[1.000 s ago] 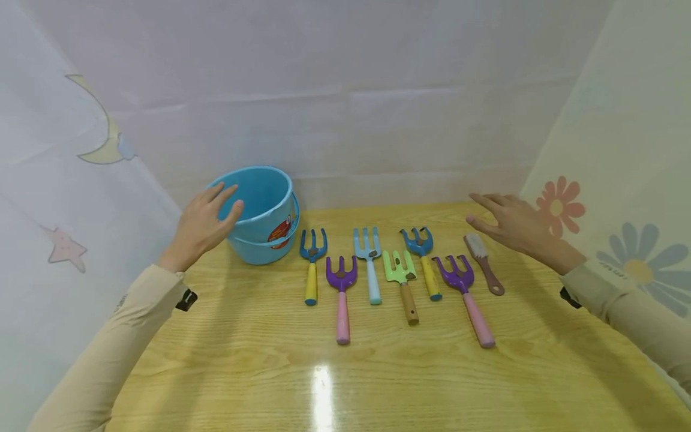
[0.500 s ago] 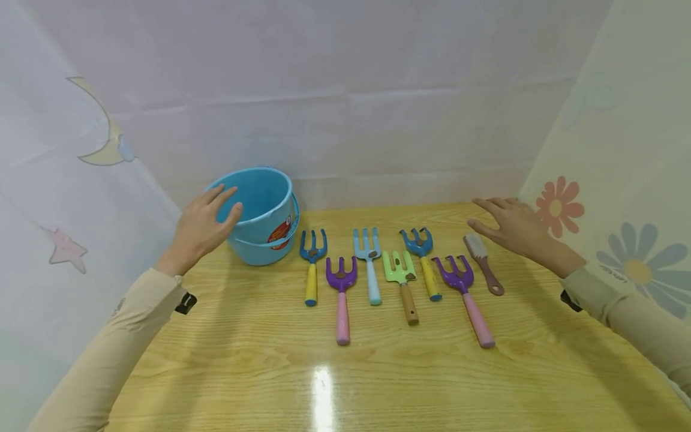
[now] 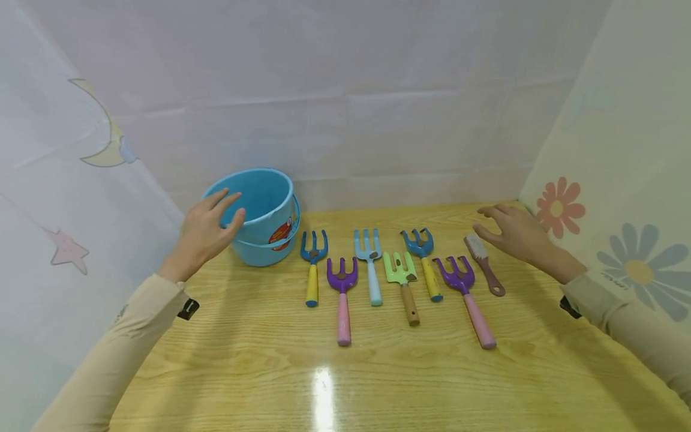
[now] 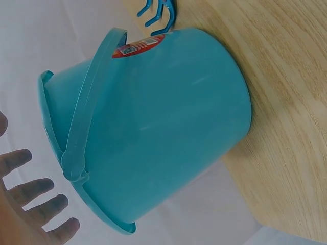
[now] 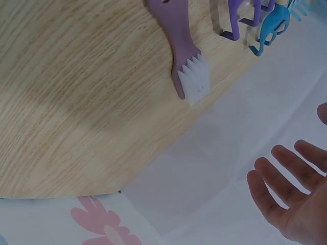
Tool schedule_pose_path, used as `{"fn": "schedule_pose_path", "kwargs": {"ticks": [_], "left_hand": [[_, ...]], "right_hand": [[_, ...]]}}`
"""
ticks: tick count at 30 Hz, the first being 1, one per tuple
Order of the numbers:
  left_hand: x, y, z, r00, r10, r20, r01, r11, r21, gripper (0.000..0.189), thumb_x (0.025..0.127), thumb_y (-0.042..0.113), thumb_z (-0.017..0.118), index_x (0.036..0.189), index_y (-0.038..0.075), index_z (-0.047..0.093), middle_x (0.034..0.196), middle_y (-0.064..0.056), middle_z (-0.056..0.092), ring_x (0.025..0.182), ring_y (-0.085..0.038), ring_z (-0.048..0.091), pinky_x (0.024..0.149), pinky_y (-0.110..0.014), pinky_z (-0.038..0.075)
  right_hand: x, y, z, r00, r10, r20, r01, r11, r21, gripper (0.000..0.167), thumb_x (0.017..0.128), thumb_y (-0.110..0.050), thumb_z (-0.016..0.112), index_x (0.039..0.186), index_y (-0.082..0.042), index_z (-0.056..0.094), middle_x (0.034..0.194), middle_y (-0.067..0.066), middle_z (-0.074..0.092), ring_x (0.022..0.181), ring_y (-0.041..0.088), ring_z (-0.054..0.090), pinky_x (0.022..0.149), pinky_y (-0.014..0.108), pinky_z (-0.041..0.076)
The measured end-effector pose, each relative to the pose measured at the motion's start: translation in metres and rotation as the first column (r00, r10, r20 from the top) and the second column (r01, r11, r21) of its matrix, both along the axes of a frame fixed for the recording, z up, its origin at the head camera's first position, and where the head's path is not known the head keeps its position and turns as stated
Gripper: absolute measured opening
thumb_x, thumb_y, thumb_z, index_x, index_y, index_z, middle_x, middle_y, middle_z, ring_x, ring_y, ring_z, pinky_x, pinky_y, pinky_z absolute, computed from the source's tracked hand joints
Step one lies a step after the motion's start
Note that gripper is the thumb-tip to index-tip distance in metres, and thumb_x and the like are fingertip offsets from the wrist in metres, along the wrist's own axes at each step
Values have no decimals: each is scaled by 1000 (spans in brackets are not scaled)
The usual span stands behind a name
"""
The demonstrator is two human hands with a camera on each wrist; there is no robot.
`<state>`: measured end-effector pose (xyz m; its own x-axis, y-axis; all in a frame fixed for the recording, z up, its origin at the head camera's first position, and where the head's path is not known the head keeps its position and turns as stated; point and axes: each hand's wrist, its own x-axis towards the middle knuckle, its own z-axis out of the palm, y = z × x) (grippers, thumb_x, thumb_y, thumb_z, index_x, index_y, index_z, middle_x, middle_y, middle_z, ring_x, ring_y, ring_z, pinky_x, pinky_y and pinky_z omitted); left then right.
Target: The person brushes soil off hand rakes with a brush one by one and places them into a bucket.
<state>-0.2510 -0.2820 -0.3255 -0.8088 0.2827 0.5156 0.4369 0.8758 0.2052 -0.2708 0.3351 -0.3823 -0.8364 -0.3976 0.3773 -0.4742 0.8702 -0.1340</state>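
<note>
My left hand (image 3: 201, 239) hovers by the rim of a light blue bucket (image 3: 259, 247), fingers spread and holding nothing. In the left wrist view the fingers are apart from the bucket (image 4: 158, 122), whose handle hangs down its side. My right hand (image 3: 520, 237) is held in the air near a small brush (image 3: 490, 275) with white bristles and a brown-purple handle. Its fingers are relaxed, gripping nothing; in the right wrist view a gap separates them from the brush (image 5: 180, 41).
Several soil-marked hand forks and rakes lie between the hands: a blue-yellow fork (image 3: 312, 270), purple-pink fork (image 3: 343, 300), light blue fork (image 3: 372, 270), green fork (image 3: 400, 273), blue-yellow rake (image 3: 426, 264) and purple-pink rake (image 3: 469, 300). Pale printed cloth (image 3: 378, 138) surrounds the wooden table (image 3: 259, 372).
My right hand has drifted slightly right and its fingers bend a little more. The left hand has shifted very slightly right and down. The tools, brush and bucket stay put.
</note>
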Motion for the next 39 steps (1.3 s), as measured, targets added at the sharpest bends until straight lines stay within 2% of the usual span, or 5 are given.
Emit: {"fn": "schedule_pose_path", "kwargs": {"ticks": [11, 18, 26, 30, 39], "left_hand": [[2, 2, -5, 997, -20, -69, 22, 999, 24, 45, 99, 30, 55, 136, 4, 59, 140, -26, 50, 126, -47, 48, 100, -64, 36], [3, 2, -8, 994, -34, -106, 37, 999, 25, 44, 99, 29, 57, 134, 3, 60, 138, -26, 52, 125, -47, 49, 99, -64, 37], [1, 2, -10, 979, -53, -198, 59, 998, 23, 40, 96, 24, 59, 129, 2, 64, 129, -27, 58, 112, -48, 56, 90, -63, 42], [2, 2, -12, 975, -44, -220, 54, 998, 40, 37, 96, 22, 59, 126, 2, 66, 124, -27, 58, 100, -47, 55, 82, -60, 42], [6, 5, -15, 980, -11, -198, 28, 996, 84, 35, 96, 20, 58, 126, 3, 67, 113, -26, 55, 89, -42, 50, 79, -57, 37]], "right_hand": [[0, 0, -4, 1000, 2, -12, -2, 999, 32, 39, 93, -25, 69, 119, 4, 63, 106, 22, 67, 77, 35, 66, 57, 46, 52], [3, 1, -6, 1000, -1, -20, 1, 999, 47, 36, 92, -23, 69, 117, 2, 65, 103, 20, 68, 59, 25, 62, 40, 31, 38], [4, 2, -10, 1000, 21, -23, -20, 998, 58, 32, 91, -21, 69, 114, 1, 64, 100, 20, 67, 47, 10, 48, 37, 29, 31], [5, 2, -11, 1000, 18, 4, -18, 998, 55, 31, 91, -19, 70, 113, 2, 64, 100, 20, 66, 52, 15, 54, 39, 30, 35], [5, 3, -18, 999, 17, 30, -19, 999, 46, 27, 91, -17, 70, 108, 3, 64, 96, 18, 65, 62, 22, 59, 45, 33, 43]]}}
